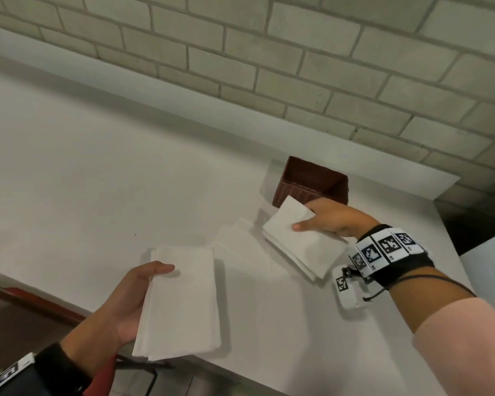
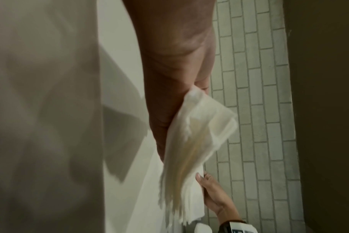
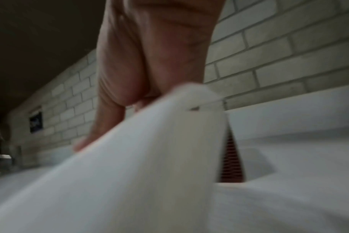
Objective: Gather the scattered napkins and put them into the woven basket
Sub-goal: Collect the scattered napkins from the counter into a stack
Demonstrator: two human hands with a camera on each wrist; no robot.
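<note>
White napkin stacks (image 1: 180, 304): two held, one basket (image 1: 312, 182).

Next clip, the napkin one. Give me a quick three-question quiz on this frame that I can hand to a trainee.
1. True or false: the brown basket already holds napkins.
2. What does the right hand hold? A) a stack of napkins B) the basket C) nothing
3. Fill in: besides the stack in the left hand, loose napkins lie on the white ____.

Key:
1. False; what shows of its inside is bare.
2. A; the right-hand stack is pinched just in front of the basket.
3. Counter. They lie between the right-hand stack and the left-hand stack.
</note>
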